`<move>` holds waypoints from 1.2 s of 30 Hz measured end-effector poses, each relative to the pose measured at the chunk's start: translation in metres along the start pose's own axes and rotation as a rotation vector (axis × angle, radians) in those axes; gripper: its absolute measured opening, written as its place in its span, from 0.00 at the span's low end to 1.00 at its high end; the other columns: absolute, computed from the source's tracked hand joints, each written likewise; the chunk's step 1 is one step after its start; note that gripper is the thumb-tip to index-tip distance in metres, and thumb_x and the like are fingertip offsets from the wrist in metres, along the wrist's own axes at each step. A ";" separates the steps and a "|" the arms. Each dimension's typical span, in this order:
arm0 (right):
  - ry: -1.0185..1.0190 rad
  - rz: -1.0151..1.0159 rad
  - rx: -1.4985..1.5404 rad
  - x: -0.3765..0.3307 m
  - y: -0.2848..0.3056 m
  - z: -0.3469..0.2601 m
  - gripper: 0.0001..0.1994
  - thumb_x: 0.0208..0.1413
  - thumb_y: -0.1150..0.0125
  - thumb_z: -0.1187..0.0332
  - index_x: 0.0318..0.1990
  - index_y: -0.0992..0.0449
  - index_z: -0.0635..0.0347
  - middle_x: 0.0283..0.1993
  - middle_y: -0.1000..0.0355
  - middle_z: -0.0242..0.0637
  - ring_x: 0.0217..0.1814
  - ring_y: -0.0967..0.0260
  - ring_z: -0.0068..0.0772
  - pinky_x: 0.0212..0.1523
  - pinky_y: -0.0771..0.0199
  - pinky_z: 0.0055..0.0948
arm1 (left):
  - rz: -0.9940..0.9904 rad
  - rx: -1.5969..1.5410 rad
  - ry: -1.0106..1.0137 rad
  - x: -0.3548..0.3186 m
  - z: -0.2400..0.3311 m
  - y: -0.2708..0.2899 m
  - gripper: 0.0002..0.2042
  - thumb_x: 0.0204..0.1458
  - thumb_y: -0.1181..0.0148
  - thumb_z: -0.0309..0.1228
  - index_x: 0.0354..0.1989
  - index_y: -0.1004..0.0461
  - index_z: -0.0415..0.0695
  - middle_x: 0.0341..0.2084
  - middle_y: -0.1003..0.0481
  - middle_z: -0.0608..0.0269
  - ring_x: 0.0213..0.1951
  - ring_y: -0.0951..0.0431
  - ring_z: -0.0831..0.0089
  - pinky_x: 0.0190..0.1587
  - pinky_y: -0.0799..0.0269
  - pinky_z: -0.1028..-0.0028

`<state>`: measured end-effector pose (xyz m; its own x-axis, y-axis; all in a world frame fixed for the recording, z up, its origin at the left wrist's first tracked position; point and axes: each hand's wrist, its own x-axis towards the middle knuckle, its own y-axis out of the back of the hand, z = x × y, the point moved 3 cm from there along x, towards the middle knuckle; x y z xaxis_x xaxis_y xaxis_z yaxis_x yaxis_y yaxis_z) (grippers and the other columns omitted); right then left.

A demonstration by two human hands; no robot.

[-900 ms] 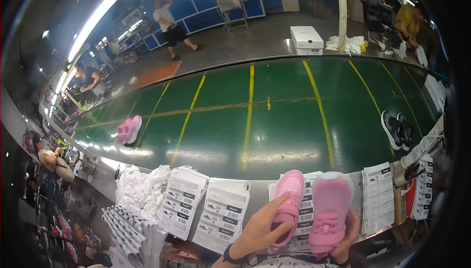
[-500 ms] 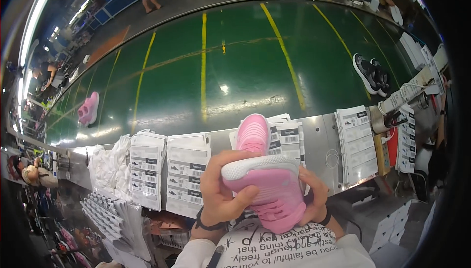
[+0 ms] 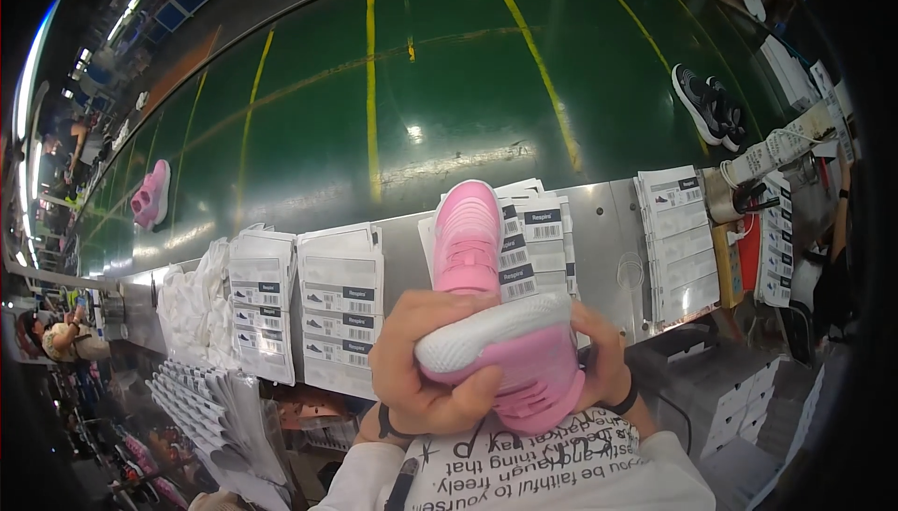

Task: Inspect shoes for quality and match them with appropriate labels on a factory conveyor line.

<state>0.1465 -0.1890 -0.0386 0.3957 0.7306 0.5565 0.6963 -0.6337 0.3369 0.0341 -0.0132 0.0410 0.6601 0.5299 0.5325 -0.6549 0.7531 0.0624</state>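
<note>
Sneaker (image 3: pixel 533 371), presumably light and soft-uppered, is being pinched near the toe by left hand (image 3: pixel 400 361), right hand (image 3: pixel 610 359) curling fingers around the heel side, likely stiffer sole (image 3: pixel 491 331) offering surest hold.

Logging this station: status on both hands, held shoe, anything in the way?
Left hand, right hand: both holding pink shoe. Second shoe beyond it, on white labelled stack. Nothing seen in the way.

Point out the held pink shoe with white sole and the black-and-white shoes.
Held pink shoe with white sole (image 3: pixel 530 363), head view: pink upper.
Black-and-white shoes (image 3: pixel 698 103), head view: on the left one's upper.
</note>
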 end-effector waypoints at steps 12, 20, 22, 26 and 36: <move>-0.118 0.164 -0.038 0.061 0.056 -0.046 0.14 0.39 0.31 0.68 0.35 0.22 0.62 0.34 0.27 0.39 0.33 0.31 0.34 0.34 0.33 0.30 | -0.067 0.161 -0.122 -0.004 0.005 -0.005 0.20 0.39 0.36 0.25 0.42 0.32 0.34 0.34 0.24 0.46 0.32 0.24 0.63 0.35 0.28 0.70; 0.211 0.122 -0.127 0.100 0.012 -0.079 0.13 0.35 0.32 0.71 0.32 0.23 0.60 0.29 0.31 0.31 0.26 0.34 0.28 0.22 0.34 0.22 | -0.088 0.222 -0.119 -0.007 0.011 -0.011 0.25 0.37 0.28 0.30 0.42 0.31 0.34 0.35 0.24 0.44 0.35 0.22 0.60 0.36 0.26 0.69; 0.241 0.118 -0.139 0.101 0.011 -0.080 0.14 0.32 0.32 0.71 0.31 0.24 0.60 0.28 0.31 0.31 0.25 0.34 0.27 0.21 0.35 0.22 | -0.026 0.267 -0.181 -0.006 0.010 -0.019 0.21 0.38 0.32 0.31 0.39 0.32 0.32 0.29 0.24 0.44 0.30 0.23 0.63 0.33 0.27 0.72; 0.254 0.088 -0.241 0.102 0.007 -0.083 0.15 0.28 0.36 0.69 0.30 0.26 0.61 0.27 0.33 0.32 0.22 0.35 0.28 0.18 0.36 0.22 | 0.025 0.334 -0.223 -0.006 0.011 -0.022 0.19 0.39 0.34 0.33 0.34 0.31 0.30 0.24 0.24 0.46 0.23 0.24 0.66 0.29 0.29 0.75; 0.153 0.043 -0.282 0.105 0.003 -0.077 0.09 0.30 0.42 0.75 0.24 0.33 0.62 0.24 0.38 0.34 0.20 0.40 0.30 0.18 0.40 0.25 | -0.217 0.346 -0.147 -0.009 0.017 -0.017 0.29 0.35 0.26 0.31 0.45 0.33 0.31 0.37 0.24 0.44 0.36 0.21 0.58 0.39 0.24 0.69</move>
<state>0.1443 -0.1340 0.0794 0.3117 0.6684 0.6753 0.4789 -0.7243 0.4959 0.0336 -0.0375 0.0491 0.7531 0.2938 0.5887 -0.6079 0.6529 0.4519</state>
